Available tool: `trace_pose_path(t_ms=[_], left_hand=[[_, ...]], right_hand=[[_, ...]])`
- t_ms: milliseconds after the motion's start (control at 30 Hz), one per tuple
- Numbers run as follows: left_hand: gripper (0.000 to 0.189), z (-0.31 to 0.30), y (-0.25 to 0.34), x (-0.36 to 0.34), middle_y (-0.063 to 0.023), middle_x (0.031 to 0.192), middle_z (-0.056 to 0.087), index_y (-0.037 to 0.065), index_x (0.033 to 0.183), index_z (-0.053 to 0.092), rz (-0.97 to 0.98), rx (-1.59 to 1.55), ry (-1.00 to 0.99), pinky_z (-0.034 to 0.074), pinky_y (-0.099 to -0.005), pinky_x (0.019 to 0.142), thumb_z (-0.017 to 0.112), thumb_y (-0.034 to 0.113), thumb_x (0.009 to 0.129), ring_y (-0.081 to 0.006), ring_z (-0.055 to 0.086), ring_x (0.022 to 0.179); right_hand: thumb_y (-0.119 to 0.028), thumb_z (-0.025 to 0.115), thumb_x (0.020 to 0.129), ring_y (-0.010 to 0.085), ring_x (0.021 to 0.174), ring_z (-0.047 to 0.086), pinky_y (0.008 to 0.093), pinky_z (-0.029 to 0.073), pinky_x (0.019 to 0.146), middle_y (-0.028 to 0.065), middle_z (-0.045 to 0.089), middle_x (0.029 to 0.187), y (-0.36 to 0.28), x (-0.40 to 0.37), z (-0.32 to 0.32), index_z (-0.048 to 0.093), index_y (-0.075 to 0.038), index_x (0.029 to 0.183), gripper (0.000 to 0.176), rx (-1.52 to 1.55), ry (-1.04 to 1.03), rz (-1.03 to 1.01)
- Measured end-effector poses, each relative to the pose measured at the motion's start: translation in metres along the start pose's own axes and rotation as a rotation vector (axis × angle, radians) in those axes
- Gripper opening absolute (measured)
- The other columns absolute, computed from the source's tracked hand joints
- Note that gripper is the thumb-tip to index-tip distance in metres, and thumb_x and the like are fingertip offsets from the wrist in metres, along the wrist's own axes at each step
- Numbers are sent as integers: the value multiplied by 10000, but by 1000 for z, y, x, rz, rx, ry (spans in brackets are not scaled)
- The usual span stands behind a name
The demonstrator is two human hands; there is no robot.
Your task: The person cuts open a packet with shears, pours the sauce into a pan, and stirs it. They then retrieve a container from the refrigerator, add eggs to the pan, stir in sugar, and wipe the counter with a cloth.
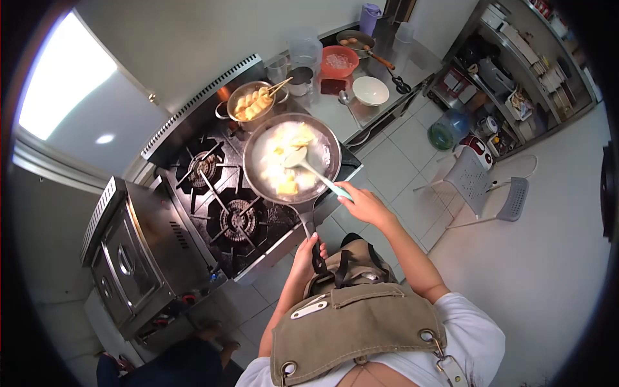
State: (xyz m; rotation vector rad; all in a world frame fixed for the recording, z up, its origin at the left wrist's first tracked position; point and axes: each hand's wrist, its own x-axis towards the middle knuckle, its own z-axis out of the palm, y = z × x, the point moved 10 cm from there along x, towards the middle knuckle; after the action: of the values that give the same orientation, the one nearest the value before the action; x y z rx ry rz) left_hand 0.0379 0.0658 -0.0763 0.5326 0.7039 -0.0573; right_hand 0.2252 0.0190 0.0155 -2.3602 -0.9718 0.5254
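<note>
Head view: I observe the pan point(252, 174) at centre frame, its handle point(306, 222) clasped in the left hand point(307, 258); the right hand point(363, 206) grasps a spatula point(318, 173) amid the food point(287, 187). Pot point(236, 118): upper centre.

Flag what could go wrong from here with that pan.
The pan might tip if the left hand slips on its handle. A hard push of the utensil by the right hand could send yellow pieces over the rim. The pan also looks close to the pot behind it, so a swing that way may knock it.
</note>
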Motion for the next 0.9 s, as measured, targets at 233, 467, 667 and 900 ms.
trace_pose_path(t_ms=[233, 467, 667, 900], left_hand=[[188, -10, 5, 4, -54, 777, 551, 52, 918, 498, -56, 173, 59, 447, -261, 633, 504, 240, 922, -144, 541, 687], [220, -53, 64, -18, -23, 895, 595, 80, 1032, 533, 283, 399, 640, 441, -247, 691, 485, 271, 932, -89, 547, 759], [173, -53, 72, -68, -29, 924, 586, 84, 1034, 521, 533, 214, 1001, 430, -210, 672, 493, 216, 927, -76, 546, 759], [163, -27, 65, -101, -24, 942, 561, 92, 1063, 493, 599, 192, 1173, 418, -202, 676, 486, 173, 922, -79, 541, 771]], right_hand=[[-247, 585, 827, 293, 748, 633, 367, 483, 675, 135, 652, 773, 106, 117, -64, 599, -50, 945, 230, 260, 252, 104], [-79, 556, 766, 379, 811, 615, 443, 495, 730, 236, 625, 791, 166, 342, -95, 617, 1, 858, 136, -104, 389, 17], [-87, 521, 784, 348, 979, 604, 418, 453, 885, 271, 546, 1149, 253, 475, -18, 592, 66, 1062, 325, -48, -60, 429], [-137, 483, 831, 331, 1064, 565, 416, 424, 924, 243, 537, 1186, 267, 493, -15, 554, 55, 1134, 365, -395, -46, 523]])
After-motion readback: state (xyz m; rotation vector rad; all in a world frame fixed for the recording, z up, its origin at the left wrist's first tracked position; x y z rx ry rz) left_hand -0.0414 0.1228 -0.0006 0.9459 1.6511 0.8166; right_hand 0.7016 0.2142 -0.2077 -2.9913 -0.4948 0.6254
